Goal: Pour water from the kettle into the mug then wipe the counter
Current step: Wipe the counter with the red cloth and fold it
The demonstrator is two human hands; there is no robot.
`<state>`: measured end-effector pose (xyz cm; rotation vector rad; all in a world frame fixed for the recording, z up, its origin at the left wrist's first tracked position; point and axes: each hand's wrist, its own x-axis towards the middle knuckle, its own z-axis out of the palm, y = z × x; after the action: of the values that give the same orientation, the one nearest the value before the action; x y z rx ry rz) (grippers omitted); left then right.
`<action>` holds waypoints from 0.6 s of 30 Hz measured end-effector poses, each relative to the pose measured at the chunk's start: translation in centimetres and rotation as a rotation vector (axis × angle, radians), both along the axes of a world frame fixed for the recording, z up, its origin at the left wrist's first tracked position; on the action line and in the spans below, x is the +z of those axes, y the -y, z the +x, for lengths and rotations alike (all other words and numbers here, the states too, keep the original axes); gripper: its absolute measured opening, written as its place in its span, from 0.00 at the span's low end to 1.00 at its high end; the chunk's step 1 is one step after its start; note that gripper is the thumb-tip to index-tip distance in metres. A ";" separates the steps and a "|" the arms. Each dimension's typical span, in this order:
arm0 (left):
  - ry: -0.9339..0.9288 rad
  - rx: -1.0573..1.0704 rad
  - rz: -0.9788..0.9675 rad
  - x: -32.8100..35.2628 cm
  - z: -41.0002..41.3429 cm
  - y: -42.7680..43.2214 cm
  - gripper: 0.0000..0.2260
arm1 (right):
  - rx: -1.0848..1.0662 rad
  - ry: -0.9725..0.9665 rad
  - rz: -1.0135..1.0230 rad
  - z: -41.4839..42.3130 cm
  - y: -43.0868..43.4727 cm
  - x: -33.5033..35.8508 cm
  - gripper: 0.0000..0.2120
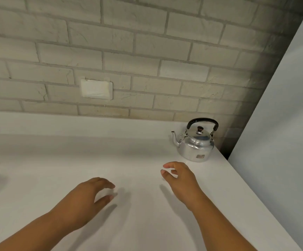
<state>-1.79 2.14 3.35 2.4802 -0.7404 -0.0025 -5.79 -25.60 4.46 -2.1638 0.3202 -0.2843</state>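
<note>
A small, shiny, silver-coloured metal kettle (195, 144) was seen standing upright on the far right part of a plain white counter (56, 160), close to the counter's right edge and near the wall. Its black arched handle (202, 121) was raised over a lid topped by a dark round knob (200, 129), and its thin curved spout (175, 137) was pointed to the left. A small label could be made out low on its near side, too small to be read.

Both bare hands were held out over the counter, nearer than the kettle. The right hand (180, 176) was found just near-left of the kettle, apart from it, with the fingers loosely curled and spread and nothing gripped. The left hand (91, 193) was placed further left and nearer, palm down, its fingers relaxed and parted, with nothing held. Whether either hand touched the surface could not be told, though soft shadows were cast beneath them.

Behind the counter a wall of pale, rough-faced bricks (147, 51) was shown, with a white rectangular plate (96, 88) fixed to it at the left of centre. A smooth pale grey panel (283, 105) was seen rising at the right side.
</note>
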 end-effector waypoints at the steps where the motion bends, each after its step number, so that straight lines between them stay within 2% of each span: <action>1: -0.004 0.016 -0.015 0.4 -0.5 -0.9 0.07 | 0.015 0.014 0.011 -0.2 -0.9 0.4 0.07; 5: -0.037 0.083 -0.062 1.9 -2.3 -4.3 0.04 | 0.079 0.045 0.011 -0.5 -5.1 2.3 0.02; 14: 0.068 0.157 -0.181 6.9 -3.7 -14.8 0.06 | 0.223 0.084 -0.054 0.4 -17.2 3.7 0.07; 18: 0.103 0.188 -0.317 9.3 -3.4 -21.4 0.10 | 0.242 0.083 -0.077 1.2 -23.1 4.3 0.07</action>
<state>-5.23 23.49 12.63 2.2462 -0.5013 0.2917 -4.55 -2.45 8.79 -2.2322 -0.0010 -0.2509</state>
